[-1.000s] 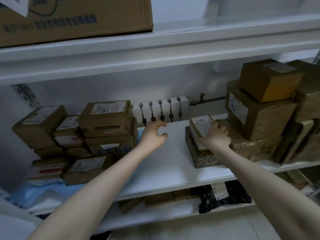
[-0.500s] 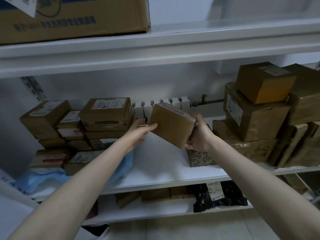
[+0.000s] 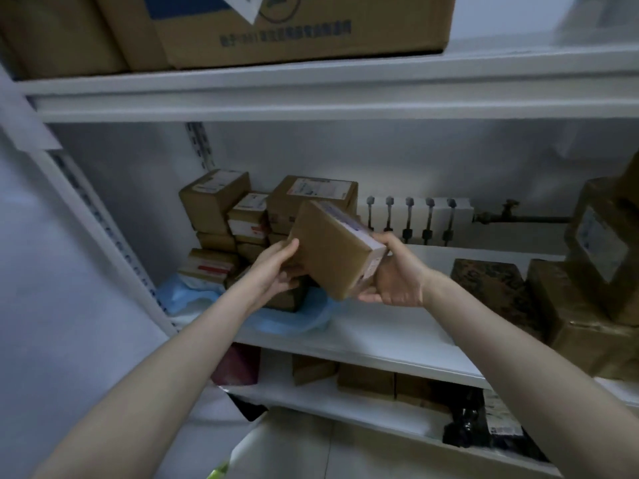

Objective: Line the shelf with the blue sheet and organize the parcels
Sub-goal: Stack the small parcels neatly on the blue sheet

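Note:
I hold a brown cardboard parcel [image 3: 333,250] tilted in the air above the white middle shelf [image 3: 397,337]. My left hand [image 3: 276,269] grips its left edge and my right hand [image 3: 397,274] grips its right end. Behind it, a stack of several brown parcels [image 3: 242,216] fills the shelf's left end. The stack rests on the crumpled blue sheet [image 3: 294,318], which covers only that left part. More brown parcels [image 3: 594,271] are piled at the right end, beside a dark patterned box [image 3: 491,288].
A large carton [image 3: 294,25] sits on the top shelf. The lower shelf [image 3: 345,402] holds small boxes and a black bag [image 3: 466,426]. A white radiator [image 3: 418,216] stands behind the shelf. The white upright post [image 3: 103,236] frames the left side.
My right hand lifted the small parcel off the dark patterned box and carried it left. My left hand came up and took its other end. The view swung left.

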{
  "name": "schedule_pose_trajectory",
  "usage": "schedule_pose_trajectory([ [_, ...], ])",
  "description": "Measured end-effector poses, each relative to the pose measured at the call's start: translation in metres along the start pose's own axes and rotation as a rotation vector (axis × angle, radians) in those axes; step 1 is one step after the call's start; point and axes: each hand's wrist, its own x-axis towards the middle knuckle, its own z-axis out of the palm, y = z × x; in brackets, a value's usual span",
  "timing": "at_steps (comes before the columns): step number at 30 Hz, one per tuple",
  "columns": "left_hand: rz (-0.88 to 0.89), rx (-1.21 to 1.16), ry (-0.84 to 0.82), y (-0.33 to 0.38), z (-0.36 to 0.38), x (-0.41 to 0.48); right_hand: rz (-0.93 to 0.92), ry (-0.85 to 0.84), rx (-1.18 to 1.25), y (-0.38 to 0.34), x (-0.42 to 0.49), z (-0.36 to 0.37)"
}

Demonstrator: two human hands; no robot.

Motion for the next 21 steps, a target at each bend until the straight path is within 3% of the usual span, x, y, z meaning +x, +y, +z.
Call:
schedule_pose_trajectory([
  [4,-0.012,0.05,0.376,-0.003,-0.054,0.001,-0.141,0.174,-0.234,-0.001,0.034,0.043],
  [8,0.003,0.064,0.57,-0.004,-0.114,0.005,-0.296,0.311,-0.481,-0.007,0.074,0.088],
  [11,0.014,0.075,0.645,-0.004,-0.148,0.009,-0.403,0.415,-0.664,-0.006,0.104,0.116],
  [15,0.044,0.127,0.668,0.005,-0.189,0.019,-0.544,0.433,-0.919,-0.004,0.148,0.157],
  [21,0.114,0.269,0.693,0.013,-0.242,0.047,-0.629,0.459,-1.066,0.001,0.223,0.2],
])
